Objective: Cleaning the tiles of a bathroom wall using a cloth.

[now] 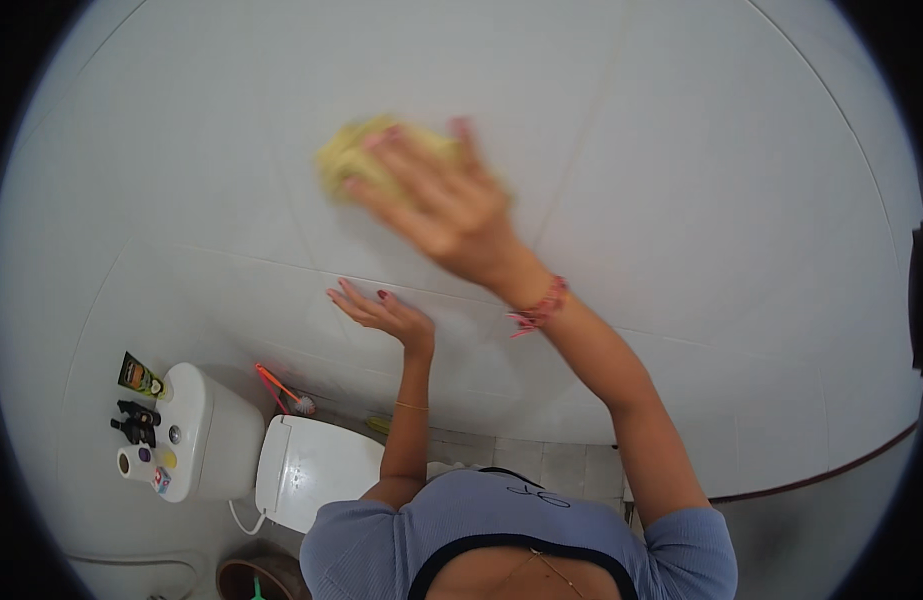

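Pressed against the white tiled wall point(701, 180) is a crumpled yellow cloth point(346, 155), under the spread fingers of my right hand point(446, 205). Both hand and cloth are smeared by motion. A pink-red bracelet circles that wrist. Lower and to the left, my left hand point(381, 312) is held up near the wall with its fingers apart and nothing in it. Whether it touches the tiles I cannot tell.
At lower left stands a white toilet with its lid point(316, 470) down. Its tank point(216, 440) carries a green-and-black tube point(141, 377), dark bottles point(136, 424) and a paper roll point(134, 462). Near it are an orange-handled toilet brush point(299, 403) and a brown bucket point(236, 572).
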`<state>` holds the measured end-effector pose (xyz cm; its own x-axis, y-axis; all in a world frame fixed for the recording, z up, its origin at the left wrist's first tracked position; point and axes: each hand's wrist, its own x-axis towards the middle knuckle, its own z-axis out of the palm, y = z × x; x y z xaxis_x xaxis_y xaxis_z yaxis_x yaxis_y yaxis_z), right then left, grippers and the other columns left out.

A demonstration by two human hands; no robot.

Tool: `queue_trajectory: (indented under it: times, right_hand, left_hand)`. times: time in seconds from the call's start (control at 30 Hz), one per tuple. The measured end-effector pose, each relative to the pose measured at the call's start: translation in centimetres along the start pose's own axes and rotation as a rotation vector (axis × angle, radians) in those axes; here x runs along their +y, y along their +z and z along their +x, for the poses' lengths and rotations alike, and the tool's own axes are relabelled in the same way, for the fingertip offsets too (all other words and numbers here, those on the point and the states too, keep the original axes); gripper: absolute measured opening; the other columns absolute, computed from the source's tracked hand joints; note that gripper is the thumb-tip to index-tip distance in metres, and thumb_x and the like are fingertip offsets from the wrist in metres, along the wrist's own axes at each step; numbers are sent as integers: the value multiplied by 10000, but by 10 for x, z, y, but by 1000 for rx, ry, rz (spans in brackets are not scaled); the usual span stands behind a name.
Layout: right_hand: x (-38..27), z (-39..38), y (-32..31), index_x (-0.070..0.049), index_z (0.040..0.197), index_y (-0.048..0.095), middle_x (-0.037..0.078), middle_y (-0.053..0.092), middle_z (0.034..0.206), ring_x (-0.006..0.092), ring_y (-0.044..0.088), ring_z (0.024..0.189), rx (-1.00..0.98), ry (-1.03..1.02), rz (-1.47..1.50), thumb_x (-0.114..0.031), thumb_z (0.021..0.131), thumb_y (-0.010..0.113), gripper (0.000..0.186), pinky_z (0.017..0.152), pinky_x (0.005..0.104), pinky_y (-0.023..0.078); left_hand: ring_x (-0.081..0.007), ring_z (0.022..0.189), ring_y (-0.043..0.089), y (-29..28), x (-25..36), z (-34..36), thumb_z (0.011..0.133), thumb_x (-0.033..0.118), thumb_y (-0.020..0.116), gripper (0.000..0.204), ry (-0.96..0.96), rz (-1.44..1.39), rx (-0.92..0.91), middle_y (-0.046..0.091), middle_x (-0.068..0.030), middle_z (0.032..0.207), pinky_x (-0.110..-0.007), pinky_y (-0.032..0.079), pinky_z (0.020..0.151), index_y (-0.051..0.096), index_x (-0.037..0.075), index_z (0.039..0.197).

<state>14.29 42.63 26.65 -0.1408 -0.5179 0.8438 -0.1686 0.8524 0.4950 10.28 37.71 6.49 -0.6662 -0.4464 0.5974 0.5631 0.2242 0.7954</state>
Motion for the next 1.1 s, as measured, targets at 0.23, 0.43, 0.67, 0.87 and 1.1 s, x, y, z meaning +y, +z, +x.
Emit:
queue_trajectory:
  times: [0.23,0.43,0.67,0.87,1.1]
  right_hand:
    - [103,-84,-188,-71,1119,591,129,549,1178,283,506,1114,346,503,-643,47,706,463,448,1063,515,118]
    - [111,-113,-217,27,1162,530,166,492,1221,295,470,1132,865,991,-538,67,754,422,424,941,378,403]
    - [73,-45,-135,-36,1131,588,184,500,1222,312,492,1102,731,800,-351,105,685,462,484,927,378,404]
    - [29,-20,-63,-97,1029,646,108,572,1152,244,570,990,335,334,-25,25,670,586,385,876,369,453]
    - [34,-90,-98,-121,944,673,78,632,1009,190,612,878,89,55,54,-101,701,643,246,780,320,514]
  left_hand:
    - [-362,1317,96,2,5,-5,949,271,250,500,-9,13,20,38,-230,1433,-440,189,1037,196,24,1381]
    - [-338,1334,109,4,-18,-9,958,227,250,483,126,151,87,158,-209,1429,-438,155,1058,209,-33,1364]
    - [-343,1328,115,-11,-7,-4,929,142,277,461,65,115,88,104,-217,1434,-424,226,1035,238,13,1370]
    - [-346,1315,134,1,3,-5,942,216,278,472,6,39,46,100,-208,1429,-439,211,1038,226,30,1373]
    - [-317,1328,109,3,-4,-2,941,272,295,510,1,-146,13,120,-190,1423,-422,211,1043,184,30,1375]
